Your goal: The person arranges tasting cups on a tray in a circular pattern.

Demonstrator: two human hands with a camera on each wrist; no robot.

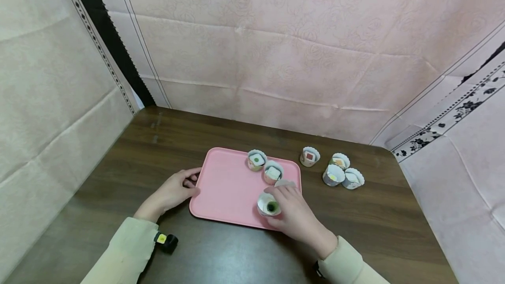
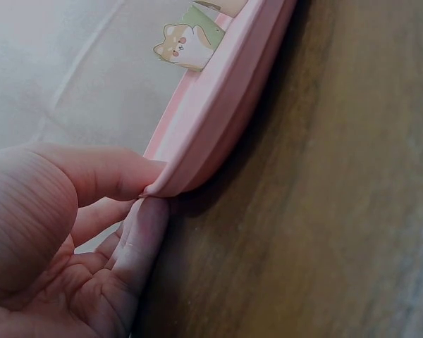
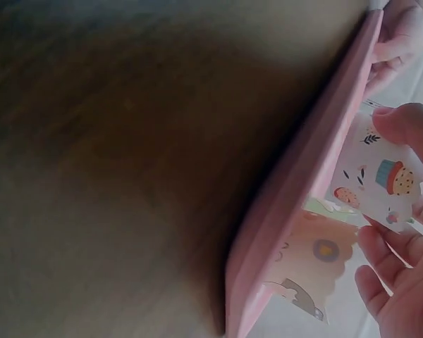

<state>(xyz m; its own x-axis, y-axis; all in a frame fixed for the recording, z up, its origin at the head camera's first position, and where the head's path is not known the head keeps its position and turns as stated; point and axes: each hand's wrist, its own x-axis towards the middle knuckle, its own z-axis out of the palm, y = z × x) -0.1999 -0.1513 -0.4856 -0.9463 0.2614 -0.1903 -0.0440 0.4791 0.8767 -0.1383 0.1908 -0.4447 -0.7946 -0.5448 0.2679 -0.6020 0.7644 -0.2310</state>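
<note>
Cupcake-print paper cup (image 3: 372, 169), seemingly green-filled, is sitting pinched in the right hand (image 1: 291, 213); left hand (image 1: 176, 191) is gripping the pink tray (image 1: 226, 187).

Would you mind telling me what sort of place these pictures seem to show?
Probably a screened-off tabletop workspace, perhaps indoors: creased, patterned sheets hang like walls around a brown wooden table, which bears a pink tray with small decorated cups on it.
</note>
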